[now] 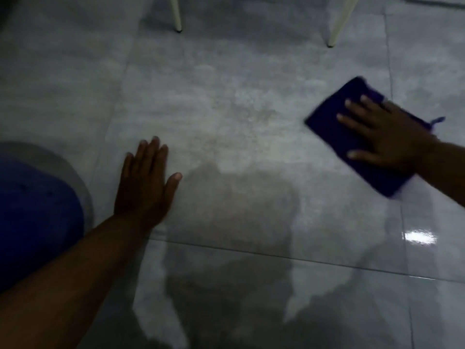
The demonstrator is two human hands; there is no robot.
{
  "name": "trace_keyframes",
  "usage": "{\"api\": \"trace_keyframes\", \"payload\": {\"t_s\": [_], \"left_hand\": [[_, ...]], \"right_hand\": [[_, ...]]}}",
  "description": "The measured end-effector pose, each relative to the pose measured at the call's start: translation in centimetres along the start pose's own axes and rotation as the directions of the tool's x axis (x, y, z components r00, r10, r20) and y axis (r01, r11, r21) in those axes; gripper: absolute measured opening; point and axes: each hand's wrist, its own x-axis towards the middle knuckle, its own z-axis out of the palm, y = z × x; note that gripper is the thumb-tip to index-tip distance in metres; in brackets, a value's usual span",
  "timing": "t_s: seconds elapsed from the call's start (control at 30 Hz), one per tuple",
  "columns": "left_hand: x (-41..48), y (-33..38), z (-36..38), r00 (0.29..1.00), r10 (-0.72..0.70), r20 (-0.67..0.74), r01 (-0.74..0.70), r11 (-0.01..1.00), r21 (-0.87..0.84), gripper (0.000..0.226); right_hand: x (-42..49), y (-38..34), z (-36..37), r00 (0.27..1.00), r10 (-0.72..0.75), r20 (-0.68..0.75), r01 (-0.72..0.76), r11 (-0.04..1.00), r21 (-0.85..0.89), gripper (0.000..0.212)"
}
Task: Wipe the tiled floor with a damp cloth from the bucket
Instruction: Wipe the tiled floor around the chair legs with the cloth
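The grey tiled floor (239,117) fills the view, glossy and wet toward 5 o'clock. At 9 o'clock a blue rounded shape (35,217) sits at the edge; what it is cannot be told. The left hand (146,187) lies flat, fingers spread, bare on the tile at 7 o'clock. At 3 o'clock the right hand (385,137) presses palm-down, fingers extended, on the folded purple cloth (334,117). Two pale furniture legs (176,13) stand at 12 o'clock.

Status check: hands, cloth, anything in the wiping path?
Right hand flat on purple cloth, pressed to floor. Left hand flat on tile, empty. Two chair legs ahead.
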Motion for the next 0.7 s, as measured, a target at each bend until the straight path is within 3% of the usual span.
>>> {"api": "trace_keyframes", "payload": {"t_s": [0.1, 0.17, 0.23, 0.3, 0.4, 0.47, 0.57, 0.7], "left_hand": [[0.0, 0.1, 0.0, 0.999, 0.017, -0.047, -0.017, 1.000, 0.006, 0.066], [-0.1, 0.0, -0.1, 0.997, 0.015, -0.077, -0.019, 0.999, -0.050, 0.065], [-0.1, -0.1, -0.3, 0.986, -0.069, -0.151, 0.039, 0.980, -0.196, 0.063], [-0.1, -0.3, -0.5, 0.951, -0.219, -0.219, 0.129, 0.923, -0.362, 0.062], [-0.5, -0.4, -0.3, 0.948, -0.239, -0.211, 0.151, 0.919, -0.365, 0.062], [-0.5, -0.5, -0.1, 0.974, -0.156, -0.165, 0.118, 0.970, -0.214, 0.062], [-0.2, -0.5, -0.2, 0.986, -0.131, -0.098, 0.119, 0.985, -0.121, 0.063], [0.2, -0.5, -0.3, 0.986, -0.157, -0.047, 0.151, 0.982, -0.114, 0.064]], "right_hand": [[8.5, -4.5, -2.2, 0.953, 0.302, 0.024, -0.303, 0.944, 0.133, 0.096], [12.8, -10.1, -3.7, 0.938, 0.346, 0.014, -0.342, 0.920, 0.192, 0.092], [14.4, -16.7, -4.2, 0.970, 0.240, -0.041, -0.227, 0.954, 0.198, 0.086], [12.4, -23.0, -4.0, 0.995, -0.006, -0.103, 0.026, 0.981, 0.190, 0.083], [4.6, -27.6, -2.0, 0.923, -0.356, -0.149, 0.378, 0.910, 0.168, 0.078], [-1.2, -25.9, -0.3, 0.881, -0.456, -0.124, 0.472, 0.866, 0.164, 0.078], [-8.3, -17.7, 1.7, 0.881, -0.473, 0.016, 0.470, 0.879, 0.080, 0.085], [-8.9, -7.2, 1.6, 0.976, -0.172, 0.134, 0.164, 0.984, 0.064, 0.094]]}}
